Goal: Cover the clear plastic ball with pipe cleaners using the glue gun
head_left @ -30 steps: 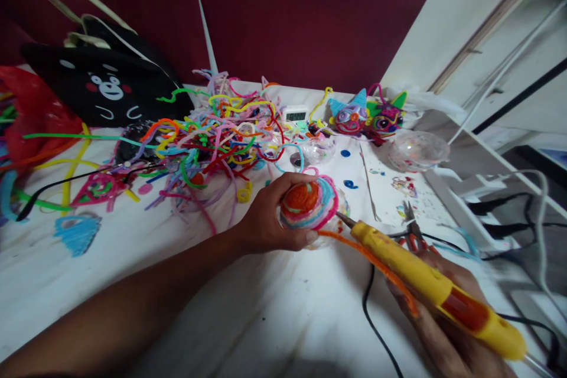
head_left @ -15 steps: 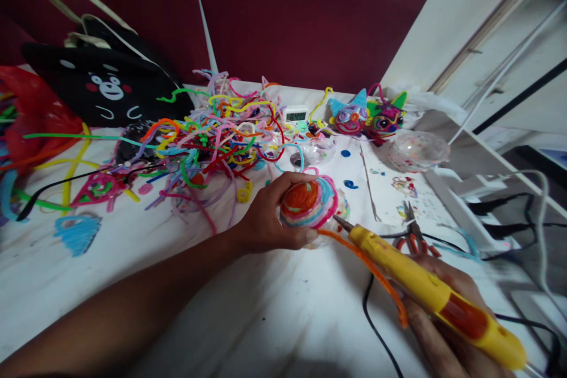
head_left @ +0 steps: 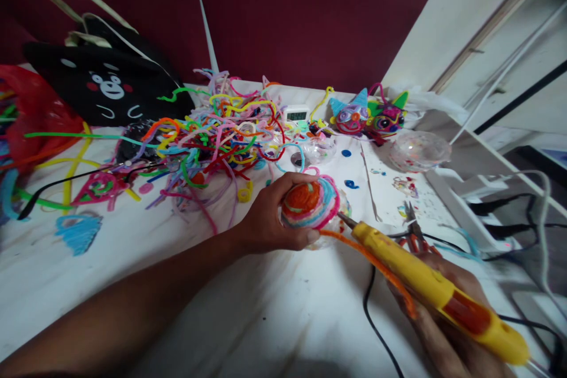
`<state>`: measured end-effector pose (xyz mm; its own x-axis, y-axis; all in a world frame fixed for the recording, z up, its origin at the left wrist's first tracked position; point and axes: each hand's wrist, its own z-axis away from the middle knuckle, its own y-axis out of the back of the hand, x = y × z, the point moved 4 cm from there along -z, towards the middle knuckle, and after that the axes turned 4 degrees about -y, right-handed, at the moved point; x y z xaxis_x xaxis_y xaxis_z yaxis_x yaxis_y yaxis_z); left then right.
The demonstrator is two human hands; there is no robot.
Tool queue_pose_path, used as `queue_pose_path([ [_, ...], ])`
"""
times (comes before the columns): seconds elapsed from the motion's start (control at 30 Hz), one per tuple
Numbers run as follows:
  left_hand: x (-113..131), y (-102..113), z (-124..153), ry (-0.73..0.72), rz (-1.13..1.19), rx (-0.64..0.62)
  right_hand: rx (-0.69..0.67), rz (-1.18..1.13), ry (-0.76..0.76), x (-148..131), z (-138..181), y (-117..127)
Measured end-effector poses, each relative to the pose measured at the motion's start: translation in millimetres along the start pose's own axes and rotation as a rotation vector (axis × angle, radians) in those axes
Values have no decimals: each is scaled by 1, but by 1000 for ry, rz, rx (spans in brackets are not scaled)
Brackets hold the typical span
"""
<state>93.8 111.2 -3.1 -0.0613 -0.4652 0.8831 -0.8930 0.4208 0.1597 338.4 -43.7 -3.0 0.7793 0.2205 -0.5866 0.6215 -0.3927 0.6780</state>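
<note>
My left hand (head_left: 270,218) is wrapped round a ball (head_left: 312,207) covered in coiled pipe cleaners of orange, pink and blue, resting on the white table (head_left: 266,307). My right hand (head_left: 447,313) grips a yellow glue gun (head_left: 425,283) low at the right. Its metal tip touches the ball's right side. An orange pipe cleaner (head_left: 376,266) trails from the ball along the gun's underside to my right fingers.
A tangled heap of coloured pipe cleaners (head_left: 212,136) lies behind the ball. A black bear-face bag (head_left: 106,88) and red bag (head_left: 31,112) stand at left. Two finished pipe-cleaner figures (head_left: 367,118), a small clock (head_left: 296,113), clear half-shells (head_left: 419,150), pliers (head_left: 411,230) and black cables (head_left: 376,325) lie around.
The glue gun's tip drew back slightly from the ball half a second ago and has returned against its right side. My left hand and the ball stayed put.
</note>
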Motion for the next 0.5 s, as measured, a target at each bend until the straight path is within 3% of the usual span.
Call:
queue_pose_path([
  [0.1,-1,0,-1,16,-8,8,-41,73,114,-9,-1,-3],
  [0.4,0,-1,0,34,-13,-9,17,140,111,-9,-2,-1],
  [0.5,2,-1,0,16,-9,-16,67,12,-24,-9,-6,-3],
])
